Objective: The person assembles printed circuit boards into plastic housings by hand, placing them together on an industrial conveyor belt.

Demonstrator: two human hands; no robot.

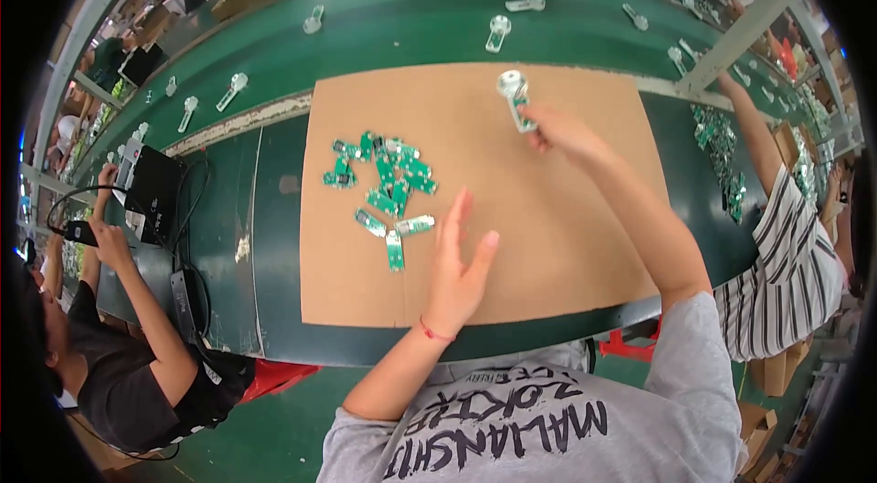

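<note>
Between the fingers of my right hand (553, 131) is a clear plastic housing (513, 92) with a round end and a green circuit board in its handle part. It is held over the far edge of the cardboard sheet (548, 254). My left hand (457, 264) hovers over the near middle of the cardboard with fingers stretched out and nothing in it. To its left lie a few single green circuit boards (395, 250), one of them close to the fingers. Behind these, a loose pile of green boards (388, 168) covers the cardboard's left part.
Beyond the cardboard runs a green conveyor belt (411, 35) carrying several spaced clear housings (498, 32). At left, a co-worker sits by a black box (155, 181) with cables. At right, a co-worker in a striped shirt sits near another board pile (717, 149). A metal post (740, 31) stands far right.
</note>
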